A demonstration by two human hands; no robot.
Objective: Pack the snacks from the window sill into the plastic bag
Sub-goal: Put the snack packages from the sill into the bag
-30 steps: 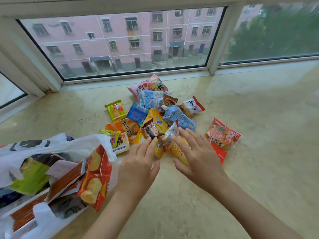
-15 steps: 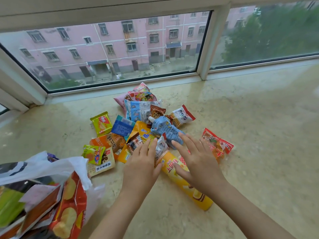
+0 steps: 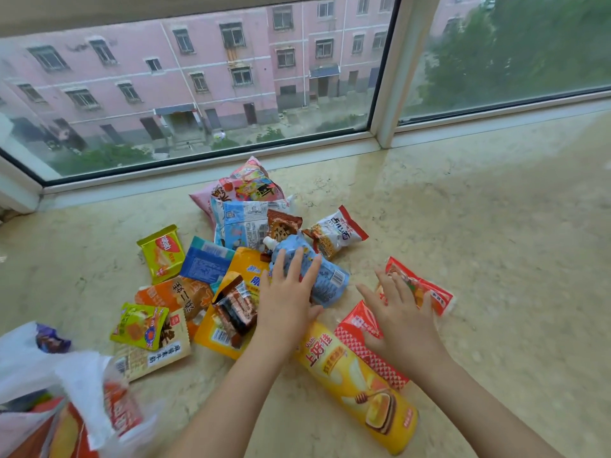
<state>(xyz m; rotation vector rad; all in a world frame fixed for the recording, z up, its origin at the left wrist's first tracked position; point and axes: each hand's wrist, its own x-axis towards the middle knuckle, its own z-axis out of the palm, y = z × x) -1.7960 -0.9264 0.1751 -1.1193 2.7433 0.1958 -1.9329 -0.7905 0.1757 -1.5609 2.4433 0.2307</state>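
A heap of snack packets lies on the marble window sill. My left hand rests flat, fingers spread, on a blue spouted pouch in the heap. My right hand lies open with its fingers on a red sausage packet and its palm over a red-and-white patterned packet. A yellow chip tube lies on its side between my forearms. The white plastic bag, blurred and holding snacks, sits at the bottom left.
Other packets spread leftwards: a yellow-green one, a blue one, an orange one, a beige one. A pink bag lies nearest the window frame. Bare sill stretches to the right.
Both hands have slid forward over the heap, the left onto the blue pouch and the right onto the red packets. The chip tube shows in full. The view has shifted, with the bag lower left.
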